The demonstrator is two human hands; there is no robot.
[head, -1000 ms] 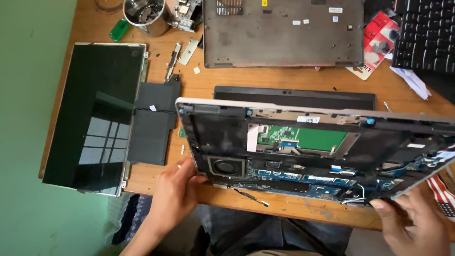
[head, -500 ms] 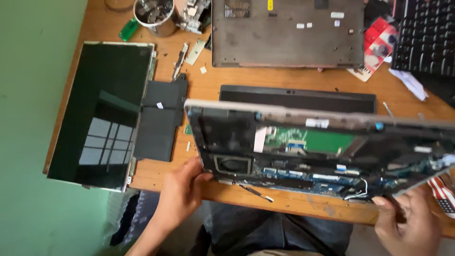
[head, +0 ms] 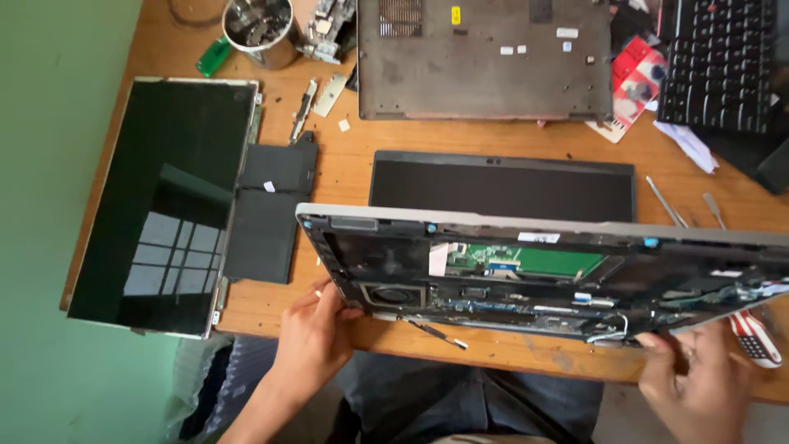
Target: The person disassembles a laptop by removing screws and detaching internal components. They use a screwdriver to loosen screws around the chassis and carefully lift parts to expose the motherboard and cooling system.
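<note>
the opened laptop base (head: 534, 271) sits at the near middle of the wooden worktop (head: 345, 168), its far edge tilted up so the green board, fan and cables face the camera. the left hand (head: 316, 333) is clamped on its near left corner at about 7 o'clock, fingers curled over the rim by the fan. the right hand (head: 699, 386) grips the near right corner at 5 o'clock, fingers closed over the edge.

just beyond the base, at 12 o'clock, a dark screen lid (head: 501, 185) lies flat. further back rests a grey bottom cover (head: 485, 57). at 9 o'clock lies a bare glossy display panel (head: 160, 197), with a flat black battery (head: 267, 210) touching its right side. a metal tin of small parts (head: 259, 29) stands at 11 o'clock, and a black keyboard (head: 719, 62) at 1 o'clock.
</note>
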